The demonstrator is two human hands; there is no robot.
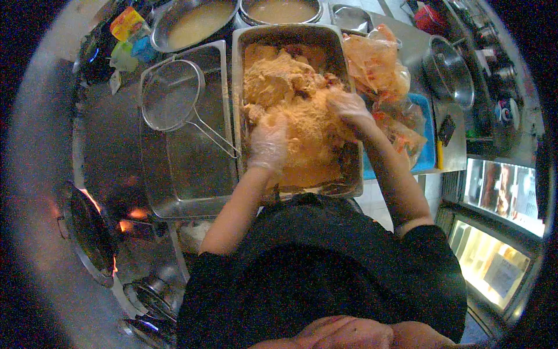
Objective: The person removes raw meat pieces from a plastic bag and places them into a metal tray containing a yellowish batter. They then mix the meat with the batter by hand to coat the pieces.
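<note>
A deep rectangular steel pan (236, 78) stands before me, holding loose orange-tan breading flour (311, 172) and a heap of flour-coated pieces (279, 80), perhaps meat. My left hand (268, 141), in a clear plastic glove, is down in the flour at the pan's left side, its fingertips hidden. At the right side my right hand (351, 107), gloved the same way, reaches into the coated heap. Its fingers are blurred and partly covered with flour. Whether either hand grips a piece cannot be told.
Left of the pan, a wire-handled round sieve (172, 96) rests on a second steel pan (196, 205). Bowls of pale liquid (202, 24) stand behind. Plastic bags of orange-red food (375, 65) and a blue tray (429, 131) are at right. Flames show beside a wok (91, 235) at lower left.
</note>
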